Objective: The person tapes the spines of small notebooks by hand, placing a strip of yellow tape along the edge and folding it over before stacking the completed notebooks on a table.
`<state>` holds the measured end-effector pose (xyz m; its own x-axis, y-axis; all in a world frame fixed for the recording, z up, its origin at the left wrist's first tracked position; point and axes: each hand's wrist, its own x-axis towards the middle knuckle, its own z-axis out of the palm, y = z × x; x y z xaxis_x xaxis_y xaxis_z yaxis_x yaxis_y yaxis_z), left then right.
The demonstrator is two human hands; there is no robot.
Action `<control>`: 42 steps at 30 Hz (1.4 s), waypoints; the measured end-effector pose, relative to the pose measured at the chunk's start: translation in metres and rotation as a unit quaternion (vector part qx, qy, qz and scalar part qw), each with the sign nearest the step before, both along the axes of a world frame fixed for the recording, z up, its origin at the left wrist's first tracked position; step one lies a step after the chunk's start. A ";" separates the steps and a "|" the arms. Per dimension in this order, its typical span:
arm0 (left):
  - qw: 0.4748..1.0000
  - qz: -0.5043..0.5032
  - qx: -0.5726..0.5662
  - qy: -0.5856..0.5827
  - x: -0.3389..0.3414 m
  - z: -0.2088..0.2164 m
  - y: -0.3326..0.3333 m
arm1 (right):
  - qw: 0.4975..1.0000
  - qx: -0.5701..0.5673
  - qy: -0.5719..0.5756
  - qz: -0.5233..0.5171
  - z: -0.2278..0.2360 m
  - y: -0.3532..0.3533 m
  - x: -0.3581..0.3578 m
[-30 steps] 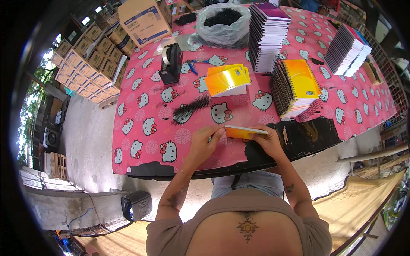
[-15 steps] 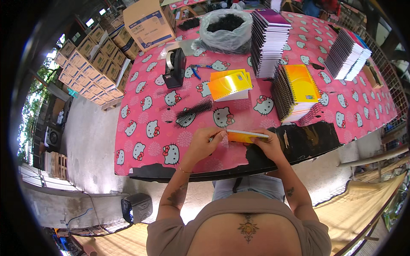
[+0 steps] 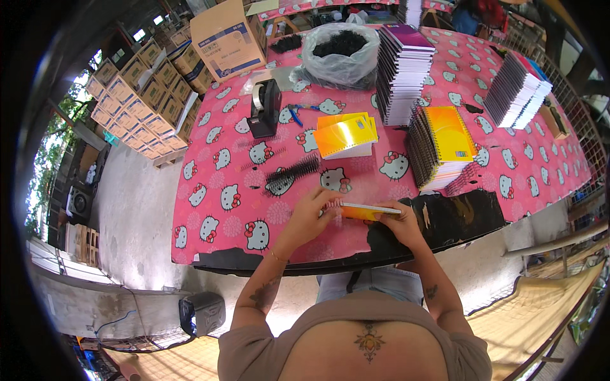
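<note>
Low over the near table edge, an orange-and-yellow notebook [image 3: 361, 213] is held nearly edge-on, its white page edges facing up. My right hand [image 3: 403, 223] grips its right end, thumb on top. At the notebook's left end, the fingers of my left hand [image 3: 312, 218] are bent together around the bound edge; what they pinch there is too small to make out. Just beyond lies a bunch of black spiral coils [image 3: 293, 174]. A few yellow notebooks [image 3: 343, 136] rest farther off, and a taller stack of yellow spiral notebooks [image 3: 445, 136] stands to their right.
A black tape dispenser [image 3: 264, 108] and blue-handled pliers [image 3: 296, 114] lie at the left. Behind are a plastic bag of black coils [image 3: 340, 54], a purple-topped notebook stack [image 3: 406, 76] and an open carton [image 3: 230, 47]. Another notebook stack [image 3: 518, 92] stands far right. The pink cover [image 3: 216, 197] is torn near me.
My left hand's fingers have shifted slightly up and spread a little around the notebook's bound edge. My right hand still grips the notebook. The whole view has shifted slightly.
</note>
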<state>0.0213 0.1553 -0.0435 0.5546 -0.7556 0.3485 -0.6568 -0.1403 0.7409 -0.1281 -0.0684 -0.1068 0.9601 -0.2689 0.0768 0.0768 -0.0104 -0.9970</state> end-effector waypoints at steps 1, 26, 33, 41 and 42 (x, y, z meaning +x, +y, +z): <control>0.999 -0.017 0.033 -0.032 0.003 -0.004 0.001 | 1.000 -0.013 -0.005 -0.001 0.000 0.000 0.001; 0.873 0.106 0.240 -0.411 -0.047 -0.002 -0.031 | 0.992 0.096 -0.018 -0.085 0.022 0.028 -0.006; 0.939 0.015 0.120 -0.322 -0.074 -0.053 -0.011 | 0.991 0.112 -0.018 -0.077 0.034 0.031 -0.001; 0.951 0.030 0.084 -0.297 -0.062 -0.047 -0.021 | 0.996 0.069 0.019 -0.044 0.020 0.035 -0.002; 0.956 0.022 0.035 -0.291 -0.060 -0.054 -0.023 | 0.998 0.048 0.008 -0.043 0.010 0.033 0.001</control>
